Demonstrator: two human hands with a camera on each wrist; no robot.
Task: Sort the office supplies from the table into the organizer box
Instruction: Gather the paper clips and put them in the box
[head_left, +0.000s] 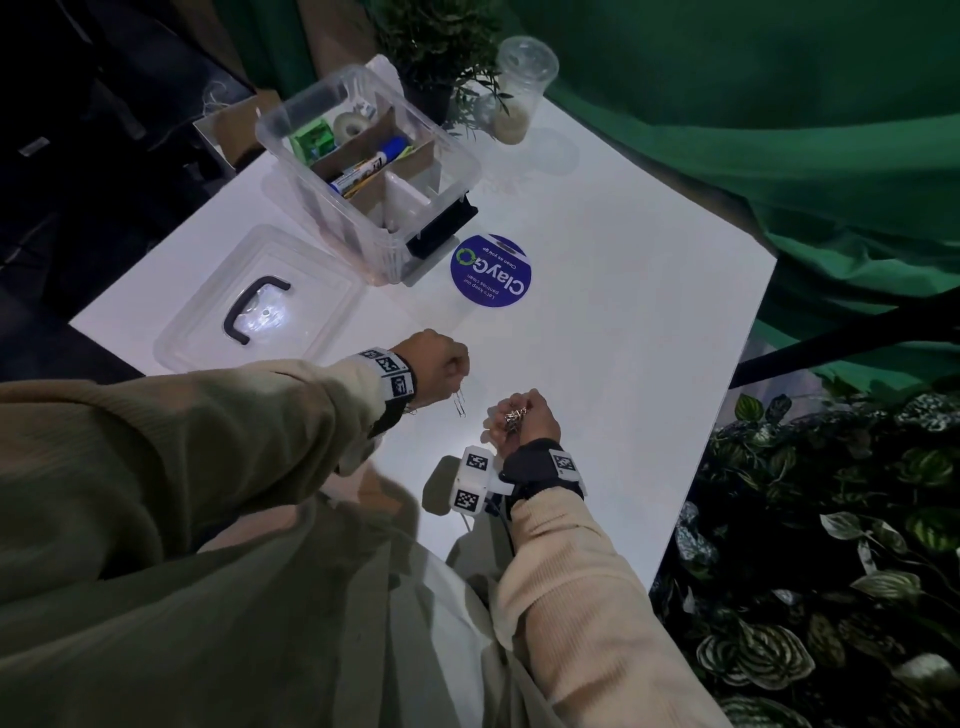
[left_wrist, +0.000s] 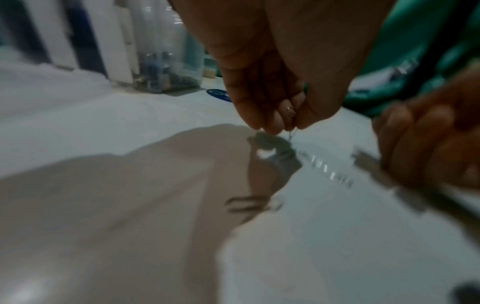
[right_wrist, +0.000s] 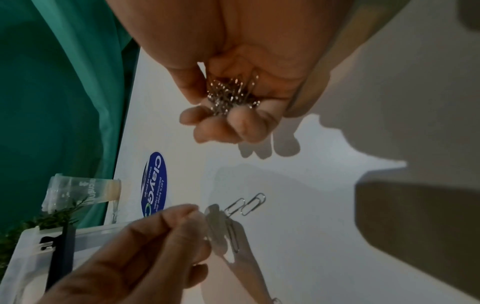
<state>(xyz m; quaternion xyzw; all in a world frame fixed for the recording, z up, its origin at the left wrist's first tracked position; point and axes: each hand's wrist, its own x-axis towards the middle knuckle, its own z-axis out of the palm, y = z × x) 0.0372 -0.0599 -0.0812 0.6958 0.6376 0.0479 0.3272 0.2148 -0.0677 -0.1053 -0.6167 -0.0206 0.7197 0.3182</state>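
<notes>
Left hand (head_left: 439, 364): pinches two paper clips (head_left: 96, 407) at their tops, dangling.
Right hand (head_left: 524, 418): cups clip bundle (right_wrist: 231, 94).
Handling: light, slippery, tangle-prone wire.
Organizer box (head_left: 457, 156): twelve o'clock.

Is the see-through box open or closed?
Open. The organizer box has no top on it, and its lid lies flat on the table beside it.

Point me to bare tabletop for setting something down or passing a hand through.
Widest free patch: right half of the table, between the blue round sticker, the green drape and the right edge. A narrower strip lies between the lid and the hands. Crowded: the far-left corner with the organizer box, plant pot and cup, and the near edge under both hands.
</notes>
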